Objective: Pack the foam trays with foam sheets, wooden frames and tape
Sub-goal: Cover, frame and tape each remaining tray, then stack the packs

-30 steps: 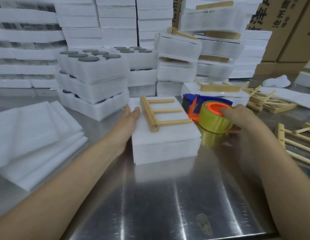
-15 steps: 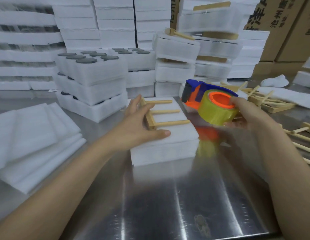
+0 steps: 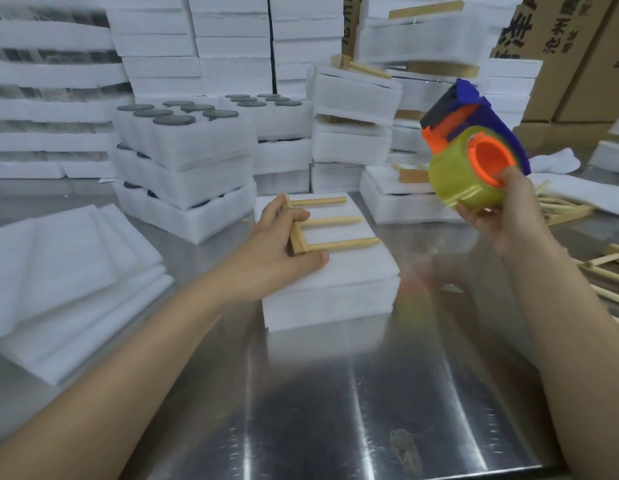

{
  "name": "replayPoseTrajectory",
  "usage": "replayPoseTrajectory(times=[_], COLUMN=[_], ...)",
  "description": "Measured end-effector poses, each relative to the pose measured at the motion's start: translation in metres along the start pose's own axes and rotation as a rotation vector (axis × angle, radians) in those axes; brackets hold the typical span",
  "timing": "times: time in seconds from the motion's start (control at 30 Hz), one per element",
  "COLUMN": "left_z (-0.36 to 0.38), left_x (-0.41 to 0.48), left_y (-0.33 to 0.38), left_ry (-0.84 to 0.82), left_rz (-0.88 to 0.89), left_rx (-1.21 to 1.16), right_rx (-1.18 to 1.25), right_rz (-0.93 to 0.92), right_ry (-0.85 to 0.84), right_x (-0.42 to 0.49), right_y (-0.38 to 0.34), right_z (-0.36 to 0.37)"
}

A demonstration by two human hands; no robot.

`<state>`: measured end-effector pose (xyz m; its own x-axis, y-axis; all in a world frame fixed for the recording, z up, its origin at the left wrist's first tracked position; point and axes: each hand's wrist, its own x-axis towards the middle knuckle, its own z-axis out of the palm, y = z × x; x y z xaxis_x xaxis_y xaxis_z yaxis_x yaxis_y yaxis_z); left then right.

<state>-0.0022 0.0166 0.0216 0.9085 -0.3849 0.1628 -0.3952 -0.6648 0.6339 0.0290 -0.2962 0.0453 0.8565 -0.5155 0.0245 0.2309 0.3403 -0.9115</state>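
A white foam tray [image 3: 339,292] covered by a foam sheet lies on the steel table [image 3: 370,393] in front of me. On top of it rests a wooden frame [image 3: 321,221] with three dowels pointing right. My left hand [image 3: 283,249] lies over the frame's left bar, fingers spread, thumb on the foam. My right hand [image 3: 502,216] grips a tape dispenser [image 3: 470,157] with a yellow roll, orange core and blue body, held up in the air to the right of the tray.
Loose foam sheets [image 3: 58,271] are piled at the left. Stacked foam trays [image 3: 186,168] holding dark round lids stand behind, with more wrapped trays [image 3: 353,112] and cardboard boxes [image 3: 560,57] beyond. Spare wooden frames [image 3: 605,271] lie at the right.
My right hand has lifted the tape dispenser off the table, up and to the right. My left hand moved from the tray's left edge onto the wooden frame.
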Motion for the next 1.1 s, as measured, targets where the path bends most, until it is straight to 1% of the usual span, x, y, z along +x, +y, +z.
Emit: replayPoseTrajectory(times=[0.07,0.13,0.17,0.2,0.27,0.3,0.33,0.37,0.43,0.5,0.63,0.7,0.77,0.87,0.97,1.1], left_z=[-0.001,-0.002,-0.005,-0.008,-0.014,-0.018,-0.024,-0.028,-0.034,-0.036,-0.04,-0.042,-0.044,-0.05,-0.056,-0.057], left_x=[0.0,0.0,0.0,0.001,0.004,0.006,0.007,0.007,0.004,0.001,-0.002,-0.004,-0.005,-0.007,-0.009,-0.011], left_y=[0.002,0.004,0.006,0.007,0.008,0.009,0.011,0.013,0.017,0.021,0.022,0.021,0.02,0.022,0.025,0.031], left_ry=[-0.022,-0.025,0.029,0.126,0.37,0.454,0.485,0.464,0.35,0.255,0.182,0.163,0.19,0.273,0.349,0.408], left_rz=[-0.011,-0.062,-0.107,-0.136,-0.123,-0.116,-0.115,-0.122,-0.152,-0.179,-0.125,-0.076,-0.061,-0.081,-0.056,0.027], left_rx=[0.013,-0.021,-0.104,-0.223,-0.432,-0.526,-0.654,-0.801,-1.023,-1.127,-1.287,-1.281,-1.193,-1.005,-0.797,-0.722], right_rx=[-0.064,-0.185,-0.246,-0.301,-0.413,-0.455,-0.468,-0.459,-0.437,-0.437,-0.435,-0.435,-0.444,-0.45,-0.455,-0.46], right_rz=[-0.026,-0.121,-0.185,-0.255,-0.411,-0.477,-0.521,-0.547,-0.598,-0.639,-0.663,-0.657,-0.651,-0.647,-0.67,-0.725], right_ry=[-0.03,-0.033,-0.048,-0.085,-0.199,-0.269,-0.343,-0.414,-0.521,-0.571,-0.579,-0.585,-0.59,-0.597,-0.586,-0.539], right_x=[-0.003,-0.007,-0.011,-0.016,-0.029,-0.035,-0.042,-0.048,-0.059,-0.067,-0.073,-0.072,-0.071,-0.069,-0.069,-0.065], right_y=[0.004,0.009,0.012,0.013,0.015,0.015,0.015,0.015,0.015,0.017,0.019,0.019,0.019,0.019,0.015,0.007], right_z=[0.005,0.012,0.017,0.022,0.031,0.035,0.039,0.043,0.05,0.056,0.061,0.06,0.058,0.057,0.057,0.059])
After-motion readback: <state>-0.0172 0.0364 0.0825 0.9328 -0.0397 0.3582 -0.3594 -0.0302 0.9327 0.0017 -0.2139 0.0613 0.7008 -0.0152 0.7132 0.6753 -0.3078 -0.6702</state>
